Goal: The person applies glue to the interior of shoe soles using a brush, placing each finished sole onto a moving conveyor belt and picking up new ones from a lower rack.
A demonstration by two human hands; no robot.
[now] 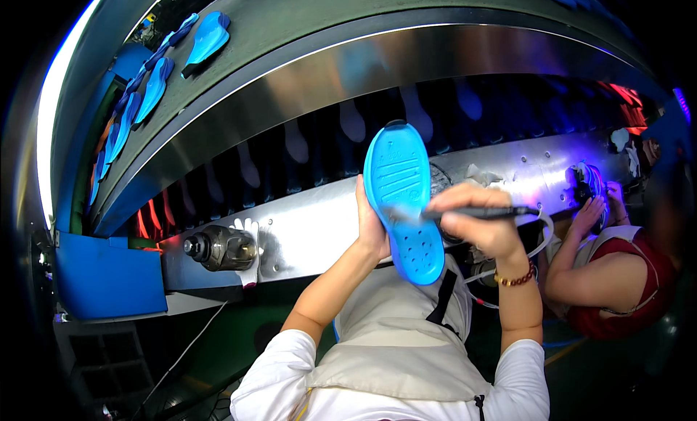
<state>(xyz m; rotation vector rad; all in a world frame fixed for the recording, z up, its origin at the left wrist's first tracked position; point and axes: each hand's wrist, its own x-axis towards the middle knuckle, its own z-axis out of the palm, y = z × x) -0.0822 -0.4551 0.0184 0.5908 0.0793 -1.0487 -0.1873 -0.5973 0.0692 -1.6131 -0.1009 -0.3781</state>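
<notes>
A blue shoe sole [399, 170] is held upright before me, its grooved and dotted face toward me. My left hand [372, 225] grips it along its left edge, most of the fingers hidden behind it. My right hand [479, 218] is closed around a black-handled brush [501, 213] with a pale hose [546, 236] running from its back end. The brush's whitish tip is blurred with motion over the middle of the sole; whether it touches cannot be made out.
A steel bench [305, 239] carries a dark-capped clear bottle [221, 248] and a white glove [249, 250] at left. Blue soles [209, 38] lie on the green conveyor belt [312, 22] beyond. Dark soles [296, 141] stand in a row under it. A co-worker [617, 276] works at right.
</notes>
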